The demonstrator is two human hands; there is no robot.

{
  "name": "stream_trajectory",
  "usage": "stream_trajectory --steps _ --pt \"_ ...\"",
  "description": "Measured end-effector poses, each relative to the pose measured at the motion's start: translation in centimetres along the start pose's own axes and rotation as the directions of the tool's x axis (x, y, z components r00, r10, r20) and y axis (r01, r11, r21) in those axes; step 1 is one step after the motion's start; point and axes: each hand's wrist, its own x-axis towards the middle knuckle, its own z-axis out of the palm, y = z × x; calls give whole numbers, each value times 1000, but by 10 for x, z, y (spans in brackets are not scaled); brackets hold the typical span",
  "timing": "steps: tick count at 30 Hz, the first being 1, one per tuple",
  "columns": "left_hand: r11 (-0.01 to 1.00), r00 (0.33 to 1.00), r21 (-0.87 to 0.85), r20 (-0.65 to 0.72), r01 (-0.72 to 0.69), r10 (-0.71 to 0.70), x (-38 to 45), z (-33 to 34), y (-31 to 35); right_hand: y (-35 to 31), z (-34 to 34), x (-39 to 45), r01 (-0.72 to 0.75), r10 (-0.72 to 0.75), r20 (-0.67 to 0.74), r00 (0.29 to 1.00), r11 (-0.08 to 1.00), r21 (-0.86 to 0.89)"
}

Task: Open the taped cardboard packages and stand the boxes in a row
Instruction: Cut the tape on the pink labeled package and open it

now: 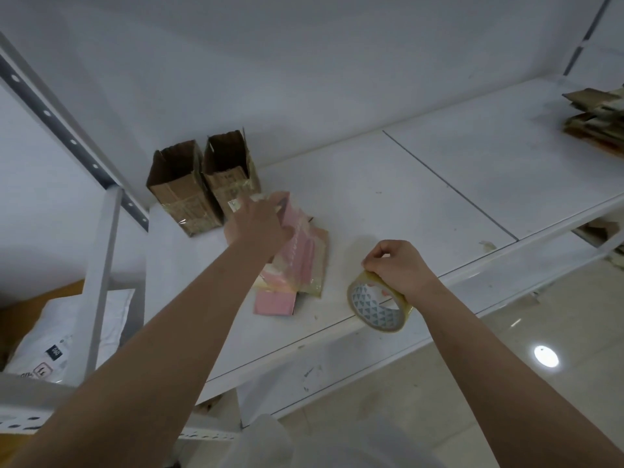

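Observation:
Two opened brown cardboard boxes stand side by side at the back left of the white shelf (422, 184): the left box (182, 194) and the right box (229, 170), tops open. In front of them lies a pile of flattened pink and brown taped packages (304, 261). My left hand (260, 224) reaches over the pile and grips the top end of a pink package (293, 231). My right hand (398, 265) holds a roll of clear yellowish tape (378, 305) at the shelf's front edge.
A stack of flattened cardboard (597, 119) lies at the far right of the shelf. A perforated metal upright (67, 136) stands at the left, with a white plastic bag (64, 336) below it. Glossy floor (506, 366) lies beneath the shelf.

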Motion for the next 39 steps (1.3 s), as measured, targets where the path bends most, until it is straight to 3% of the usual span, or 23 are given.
stream_trajectory --steps 4,6,8,10,13,16,22,26,30,35,39 --pt "966 964 15 63 -259 258 -2 -1 -7 1 -4 5 23 -27 -120 992 999 -36" --pt "946 940 -2 107 -325 323 -7 -8 -11 -1 -8 7 24 -29 -162 986 999 -35" --pt "953 946 -36 116 -302 304 -13 -14 -11 -3 -11 9 32 -37 -186 982 999 -27" --pt "966 967 -73 42 -248 252 -20 -15 0 -5 -12 10 43 -47 -199 979 999 -25" --pt "990 988 -20 -74 -136 134 -17 -3 28 -8 -10 11 46 -51 -205 977 999 -28" --pt "995 994 87 -87 -54 61 -12 10 45 -8 -8 10 52 -53 -218 974 999 -7" --pt "991 979 48 -158 -122 128 -37 7 43 -2 -18 10 53 -33 -265 964 996 68" --pt "1000 997 8 -64 -30 31 -28 17 43 -9 -14 11 83 -53 -279 959 992 96" --pt "999 993 -52 -114 -4 -2 -20 28 42 -12 -7 11 101 -60 -272 960 985 142" --pt "952 960 -154 -134 -264 244 -41 15 21 -11 -8 8 106 -61 -264 963 981 160" --pt "774 810 -241 -119 -585 575 -63 17 -11 -13 -12 7 102 -52 -258 965 978 184"
